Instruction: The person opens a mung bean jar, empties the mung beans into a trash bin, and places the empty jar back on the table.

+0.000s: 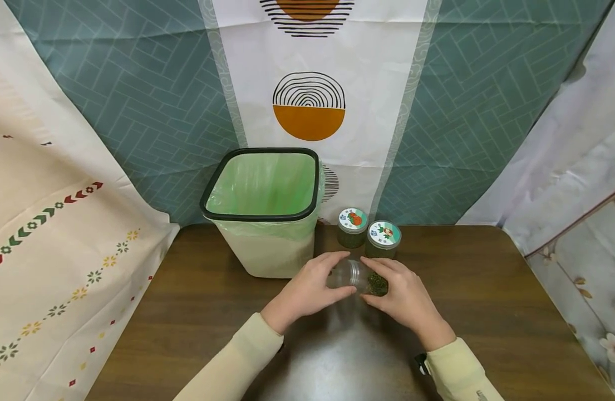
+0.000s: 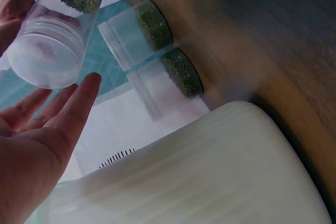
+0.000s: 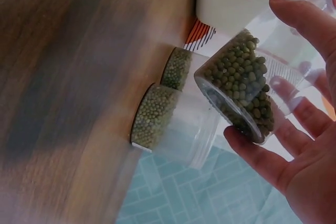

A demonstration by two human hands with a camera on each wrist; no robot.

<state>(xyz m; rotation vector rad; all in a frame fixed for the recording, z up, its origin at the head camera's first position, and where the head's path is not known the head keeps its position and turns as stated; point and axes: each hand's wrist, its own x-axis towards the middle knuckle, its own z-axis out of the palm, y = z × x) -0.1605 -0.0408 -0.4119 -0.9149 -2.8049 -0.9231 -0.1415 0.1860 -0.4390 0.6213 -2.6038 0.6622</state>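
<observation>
My right hand [image 1: 399, 287] holds a clear jar [image 3: 241, 80] tilted on its side, with fingers and thumb about its body. Green mung beans [image 3: 236, 74] lie against its base. The jar's ridged end [image 2: 47, 56] points toward my left hand [image 1: 314, 283]. In the left wrist view, the left hand's extended fingers [image 2: 71, 116] stand spread beside that end, with a small gap visible. Two similar jars of green beans, one with a tomato-picture lid [image 1: 353, 219] and one with another picture lid [image 1: 384, 233], stand just behind the hands.
A cream bin [image 1: 267, 253] with a black rim and green liner stands left of the jars on the brown wooden table [image 1: 462, 301]. Patterned cloth [image 1: 452, 139] hangs behind the table. A floral cloth [image 1: 62, 289] drapes along the left side.
</observation>
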